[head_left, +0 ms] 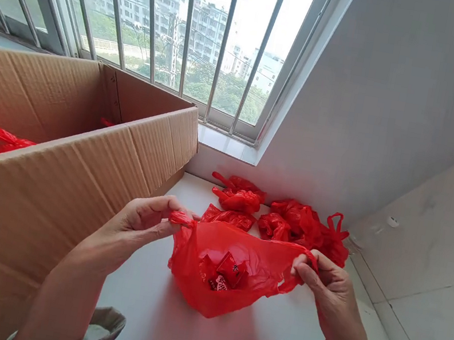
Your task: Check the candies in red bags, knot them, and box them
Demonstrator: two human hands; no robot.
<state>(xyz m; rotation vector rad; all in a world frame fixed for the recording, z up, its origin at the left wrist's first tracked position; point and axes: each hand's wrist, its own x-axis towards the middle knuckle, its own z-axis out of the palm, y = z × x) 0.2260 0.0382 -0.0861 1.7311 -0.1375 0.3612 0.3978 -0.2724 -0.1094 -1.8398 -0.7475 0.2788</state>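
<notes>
A thin red plastic bag (209, 300) is stretched between my hands above the white surface. My left hand (153, 218) pinches its left handle, and my right hand (320, 275) grips the handle on the right. The bag's mouth gapes toward me. Inside lie several small red packets (231, 269) with dark and pale printing; their contents cannot be made out.
A tall cardboard box (147, 151) stands at the left with red plastic inside. Behind the held bag, several red bags (297, 219) rest on the white table (136, 294) against the wall. A barred window (189, 30) is at the back.
</notes>
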